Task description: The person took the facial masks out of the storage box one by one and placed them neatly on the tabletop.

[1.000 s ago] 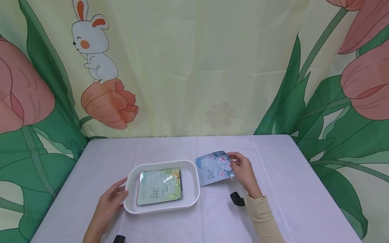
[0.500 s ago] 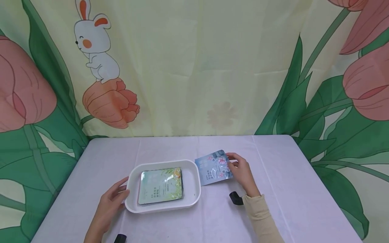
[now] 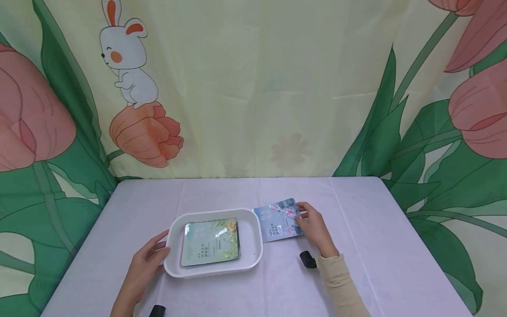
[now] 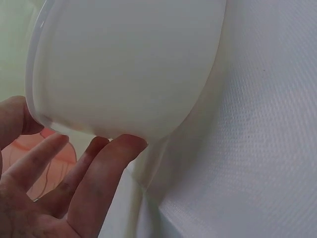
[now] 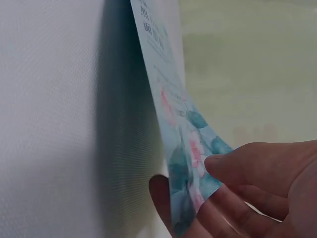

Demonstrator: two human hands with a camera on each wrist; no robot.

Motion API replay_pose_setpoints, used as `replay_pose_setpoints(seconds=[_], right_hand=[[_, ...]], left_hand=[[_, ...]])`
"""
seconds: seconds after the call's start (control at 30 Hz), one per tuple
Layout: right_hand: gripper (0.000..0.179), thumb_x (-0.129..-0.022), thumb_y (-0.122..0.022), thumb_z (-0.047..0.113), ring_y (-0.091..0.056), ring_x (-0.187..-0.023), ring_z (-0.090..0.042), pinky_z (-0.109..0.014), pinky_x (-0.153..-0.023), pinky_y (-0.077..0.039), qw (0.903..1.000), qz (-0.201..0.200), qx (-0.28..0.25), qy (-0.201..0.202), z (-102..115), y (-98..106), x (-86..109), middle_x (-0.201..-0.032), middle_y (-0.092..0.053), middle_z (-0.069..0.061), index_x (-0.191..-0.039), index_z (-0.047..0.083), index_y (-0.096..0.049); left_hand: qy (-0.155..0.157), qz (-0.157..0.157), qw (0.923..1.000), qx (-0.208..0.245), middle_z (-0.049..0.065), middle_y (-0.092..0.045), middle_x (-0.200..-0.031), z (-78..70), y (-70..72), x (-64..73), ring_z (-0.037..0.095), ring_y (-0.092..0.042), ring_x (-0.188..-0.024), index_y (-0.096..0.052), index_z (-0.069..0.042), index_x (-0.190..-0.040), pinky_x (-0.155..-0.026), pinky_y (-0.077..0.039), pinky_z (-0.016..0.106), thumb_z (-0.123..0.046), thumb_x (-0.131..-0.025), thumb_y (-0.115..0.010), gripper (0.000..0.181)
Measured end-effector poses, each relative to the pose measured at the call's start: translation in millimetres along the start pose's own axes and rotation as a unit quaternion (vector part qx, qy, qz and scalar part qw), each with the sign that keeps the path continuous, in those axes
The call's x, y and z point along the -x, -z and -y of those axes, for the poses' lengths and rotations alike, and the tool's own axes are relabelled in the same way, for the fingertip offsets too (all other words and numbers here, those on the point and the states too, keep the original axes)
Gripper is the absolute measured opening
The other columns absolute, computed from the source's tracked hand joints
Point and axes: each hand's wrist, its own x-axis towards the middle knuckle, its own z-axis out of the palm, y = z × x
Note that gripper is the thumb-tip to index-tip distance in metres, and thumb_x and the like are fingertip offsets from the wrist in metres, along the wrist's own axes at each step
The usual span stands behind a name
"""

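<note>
A white oval-cornered tray (image 3: 253,259) sits on the table, holding a small stack of flat packets topped by a green face mask packet (image 3: 210,242) with a leaf-and-flower print. At the tray's left end, my left hand (image 3: 144,264) rests its thumb and fingertips against the outside; in the left wrist view the fingers (image 4: 106,173) touch the white wall near the rim. My right hand (image 3: 317,229) pinches the right edge of a blue face mask packet (image 3: 277,220) with pink flowers. The right wrist view shows the thumb (image 5: 252,166) on its printed face and fingers behind, the packet bent there.
A white cloth covers the table (image 3: 376,264). Behind it hangs a curtain (image 3: 253,88) printed with a rabbit and tulips. Black wrist devices (image 3: 308,259) show near both wrists. The blue packet's left edge lies close against the tray's right rim.
The blue packet's face has tilted a little and its right edge is bent more by my right hand. The tray and left hand keep their places, while the whole view shifts slightly.
</note>
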Motion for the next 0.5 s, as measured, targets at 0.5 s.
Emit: replay_pose_setpoints(seconds=[0.5], right_hand=[[0.045,-0.094,-0.061,0.003,-0.057,-0.119,-0.035,-0.049,-0.100,-0.052,0.9993,-0.024,0.014,-0.024,14.7,7.5,5.8,-0.130,-0.058,-0.021,-0.137,-0.002,-0.049]], left_hand=[[0.003,0.008,1.0000,0.004,0.020,-0.050,-0.144,-0.4,1.0,0.1,0.035,-0.057,-0.127,-0.038,-0.024,-0.153,-0.082,-0.061,0.030,-0.035,-0.098,-0.062,0.060]])
